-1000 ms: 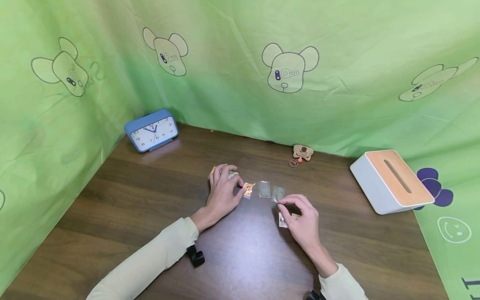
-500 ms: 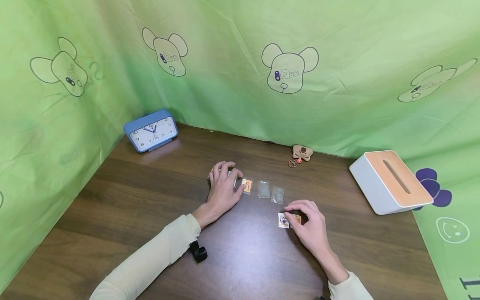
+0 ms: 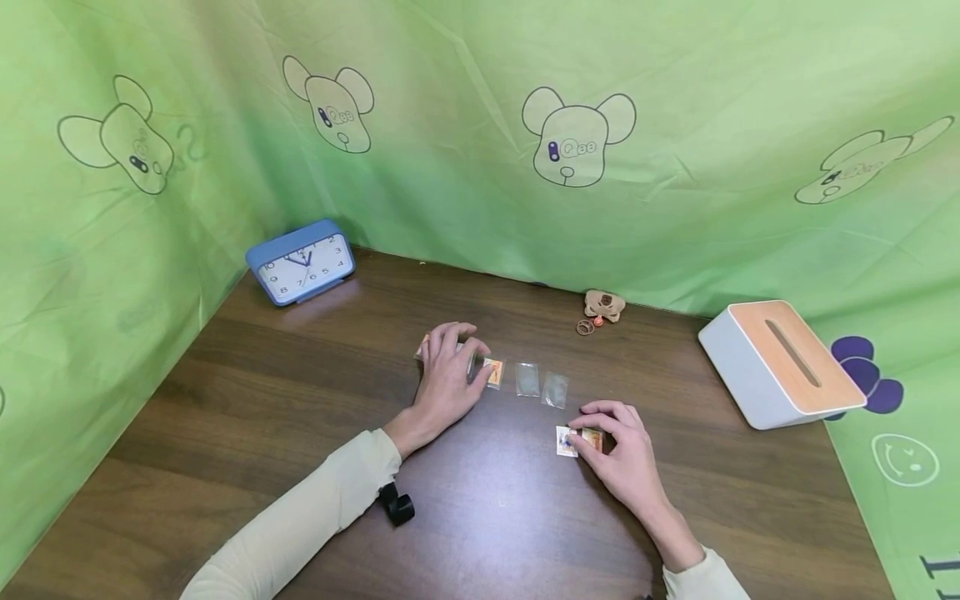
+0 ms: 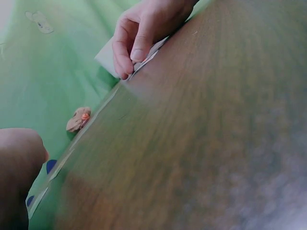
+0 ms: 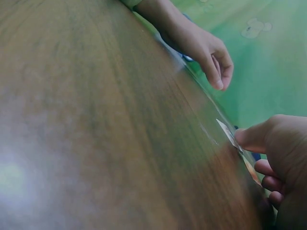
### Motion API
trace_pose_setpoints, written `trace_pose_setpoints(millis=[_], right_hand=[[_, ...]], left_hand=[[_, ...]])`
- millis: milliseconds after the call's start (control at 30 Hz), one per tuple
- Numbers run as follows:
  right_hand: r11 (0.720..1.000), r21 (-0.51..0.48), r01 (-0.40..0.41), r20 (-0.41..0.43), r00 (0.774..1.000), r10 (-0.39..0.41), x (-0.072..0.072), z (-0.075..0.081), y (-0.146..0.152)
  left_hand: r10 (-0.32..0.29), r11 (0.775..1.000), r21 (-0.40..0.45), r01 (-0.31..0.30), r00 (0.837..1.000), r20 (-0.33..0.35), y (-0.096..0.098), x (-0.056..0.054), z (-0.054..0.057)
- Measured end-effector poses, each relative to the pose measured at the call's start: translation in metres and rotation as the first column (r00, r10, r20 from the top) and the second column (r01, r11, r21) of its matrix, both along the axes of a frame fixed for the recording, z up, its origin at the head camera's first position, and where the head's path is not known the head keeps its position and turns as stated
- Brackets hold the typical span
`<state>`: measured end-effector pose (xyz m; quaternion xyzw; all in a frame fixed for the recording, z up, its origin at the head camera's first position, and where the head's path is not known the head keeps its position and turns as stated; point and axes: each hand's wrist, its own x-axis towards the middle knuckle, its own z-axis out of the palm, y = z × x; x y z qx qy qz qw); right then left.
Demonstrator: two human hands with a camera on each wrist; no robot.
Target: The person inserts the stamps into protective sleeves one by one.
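My right hand (image 3: 626,458) pinches the edge of a small white picture card (image 3: 564,442) between thumb and index finger. Right beside it an orange-yellow card (image 3: 592,438) lies partly under that hand. On the left, my left hand (image 3: 445,379) has loosely bent fingers over more small cards, which it largely hides. Near its thumb lies an orange picture card (image 3: 494,373) in a clear sleeve. Between the hands are two clear plastic sleeves, one (image 3: 527,379) to the left and another (image 3: 555,389) to the right. In the right wrist view, the white card (image 5: 227,132) meets the thumb tip.
A blue alarm clock (image 3: 302,262) stands at the back left of the wooden table (image 3: 315,367). At the back is a brown bear-shaped item (image 3: 604,305) with brown rings (image 3: 585,327). A white tissue box (image 3: 780,362) with a wooden lid stands right, before a green curtain (image 3: 450,192).
My right hand has moved from the right-hand clear sleeve down and right to the white card. The left hand has shifted slightly, and the orange sleeved card by its thumb now lies flat.
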<state>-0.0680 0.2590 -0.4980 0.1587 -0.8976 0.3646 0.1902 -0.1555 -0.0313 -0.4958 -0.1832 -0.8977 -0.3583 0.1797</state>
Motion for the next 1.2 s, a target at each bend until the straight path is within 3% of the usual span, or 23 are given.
trace_pose_setpoints(millis=[333, 667, 967, 1200], right_hand=[[1.000, 0.021, 0.002, 0.016, 1.000, -0.002, 0.000, -0.001, -0.001], [0.999, -0.038, 0.010, 0.025, 1.000, -0.009, 0.001, 0.001, -0.002], [0.996, -0.090, -0.021, 0.022, 0.999, 0.023, -0.002, 0.000, -0.004], [0.994, -0.101, -0.038, -0.001, 0.999, 0.038, -0.005, 0.000, -0.005]], left_hand=[[-0.042, 0.999, -0.002, 0.042, 0.999, 0.027, 0.009, 0.003, 0.001], [-0.056, 0.997, -0.057, 0.060, 0.996, 0.075, 0.023, 0.006, 0.000], [-0.082, 0.974, -0.207, 0.097, 0.993, 0.082, 0.037, 0.005, 0.002], [-0.057, 0.967, -0.247, 0.067, 0.997, 0.047, 0.037, 0.004, 0.000]])
